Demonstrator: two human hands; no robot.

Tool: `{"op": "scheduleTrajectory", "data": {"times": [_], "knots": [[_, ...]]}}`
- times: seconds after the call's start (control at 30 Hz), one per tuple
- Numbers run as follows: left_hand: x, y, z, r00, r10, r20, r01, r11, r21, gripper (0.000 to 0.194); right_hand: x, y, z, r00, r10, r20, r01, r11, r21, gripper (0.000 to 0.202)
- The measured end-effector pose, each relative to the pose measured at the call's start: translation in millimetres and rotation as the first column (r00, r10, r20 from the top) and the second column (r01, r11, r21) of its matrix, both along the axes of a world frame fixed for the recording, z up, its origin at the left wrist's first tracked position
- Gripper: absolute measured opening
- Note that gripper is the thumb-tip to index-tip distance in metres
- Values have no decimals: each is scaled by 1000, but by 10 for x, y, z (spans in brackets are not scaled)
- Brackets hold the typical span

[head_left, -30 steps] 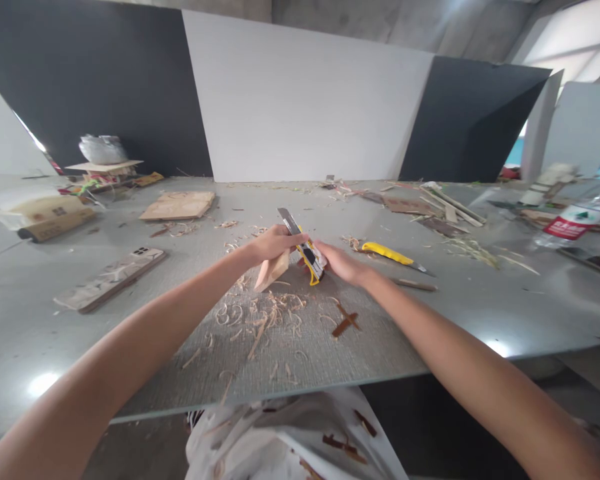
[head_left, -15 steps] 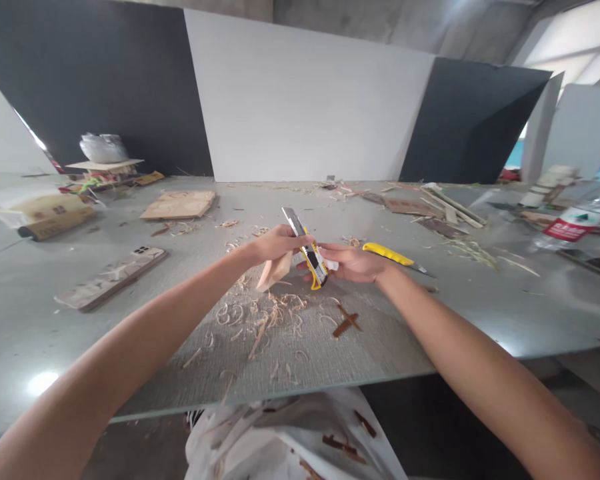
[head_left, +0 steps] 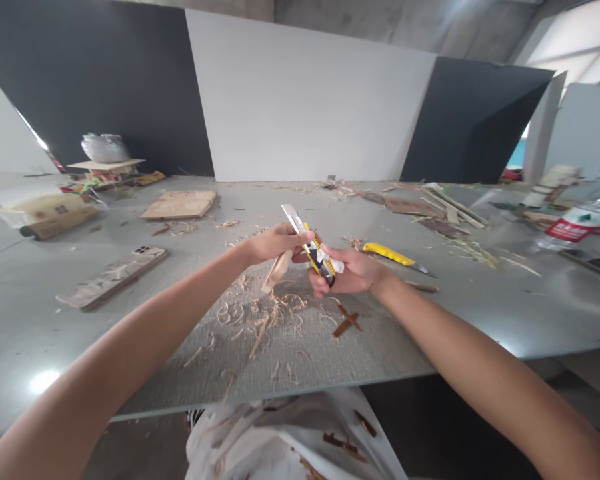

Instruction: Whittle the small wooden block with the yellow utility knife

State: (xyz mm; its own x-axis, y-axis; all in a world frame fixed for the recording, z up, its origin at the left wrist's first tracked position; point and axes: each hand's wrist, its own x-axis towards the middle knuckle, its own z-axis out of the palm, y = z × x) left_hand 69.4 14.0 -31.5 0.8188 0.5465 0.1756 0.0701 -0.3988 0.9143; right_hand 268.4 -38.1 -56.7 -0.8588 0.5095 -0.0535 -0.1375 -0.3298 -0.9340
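A yellow and black utility knife [head_left: 312,252] is held above the table with its wide blade out, pointing up and to the left. My left hand [head_left: 274,243] is closed, its thumb pressed on the knife near the blade's base. The same hand also grips a pale carved wood piece [head_left: 278,271], which hangs tilted below the fingers. My right hand [head_left: 356,269] is closed around the knife's handle end. Something white and crumpled [head_left: 337,263], like tissue, lies between that hand's thumb and the handle. Curly wood shavings [head_left: 267,317] are spread beneath both hands.
A second yellow-handled knife [head_left: 390,254] lies to the right, blade pointing right. Brown crossed wood strips [head_left: 347,321] rest near the front edge. At left are a phone [head_left: 113,277] and a flat wooden board [head_left: 180,205]; a plastic bottle [head_left: 573,227] is at far right.
The knife's handle end has swung slightly right, and my right fingers have wrapped round it. The wood piece in my left hand has turned a little.
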Motion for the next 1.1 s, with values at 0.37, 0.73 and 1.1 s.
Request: {"op": "scheduleTrajectory", "data": {"times": [0.37,0.73,1.1], "knots": [[-47,-43,51,996,83,-35,-84,996,-27,30,-244,0,-11,924,-382,-12,382,924,19,32],[-16,-67,57,993,104,58,-97,989,-112,21,-206,-80,144,956,-293,-31,290,955,-60,24],[-104,23,74,987,41,156,5,958,-286,16,-195,-33,184,832,-540,-124,548,835,39,19]]}}
